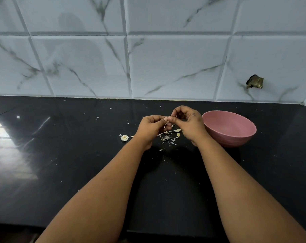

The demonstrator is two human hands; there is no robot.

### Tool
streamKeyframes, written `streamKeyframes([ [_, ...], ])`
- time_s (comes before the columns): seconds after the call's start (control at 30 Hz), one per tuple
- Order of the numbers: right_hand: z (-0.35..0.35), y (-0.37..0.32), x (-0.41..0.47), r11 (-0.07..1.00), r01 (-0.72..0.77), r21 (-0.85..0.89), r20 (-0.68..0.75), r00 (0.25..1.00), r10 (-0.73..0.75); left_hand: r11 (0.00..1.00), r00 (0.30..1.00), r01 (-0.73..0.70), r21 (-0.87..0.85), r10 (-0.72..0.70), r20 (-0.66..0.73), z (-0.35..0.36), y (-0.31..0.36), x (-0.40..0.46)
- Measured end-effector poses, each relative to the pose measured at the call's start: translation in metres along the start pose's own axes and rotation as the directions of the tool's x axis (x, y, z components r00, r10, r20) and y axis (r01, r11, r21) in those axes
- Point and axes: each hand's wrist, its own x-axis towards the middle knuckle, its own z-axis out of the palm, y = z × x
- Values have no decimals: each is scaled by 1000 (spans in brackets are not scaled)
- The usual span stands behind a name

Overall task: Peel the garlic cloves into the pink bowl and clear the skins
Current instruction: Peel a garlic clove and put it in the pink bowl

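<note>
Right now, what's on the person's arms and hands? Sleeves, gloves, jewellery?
Nothing worn that shows. Both forearms are bare right to the bottom edge of the frame: no sleeves or gloves. Neither the left hand nor the right hand shows a watch, bracelet or ring, though most of the fingers are curled out of view.

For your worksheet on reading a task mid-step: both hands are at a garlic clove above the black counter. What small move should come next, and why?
Probably pull the loosened skin strip off the garlic clove with the right hand while the left hand grips it. A strip hangs from it, so peeling seems unfinished; the pink bowl waits to the right.
</note>
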Motion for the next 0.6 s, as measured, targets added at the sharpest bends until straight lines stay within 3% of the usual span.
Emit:
streamKeyframes([
  [0.23, -5, -2, 1, 991, 62, -118, 100, 994, -50, 996, 998, 52, -76, -48, 51, -1, 3, -3],
  [0.47, 1, -4, -1, 989, 57, -138, 41, 998, -52, 962, 995, 98, -254, -95, 23, 5, 5, -3],
  [0.6, 2, -6, -2, 976, 89, -200, 12, 996, -88, 956, 991, 134, -262, -133, 21, 3, 5, -3],
])
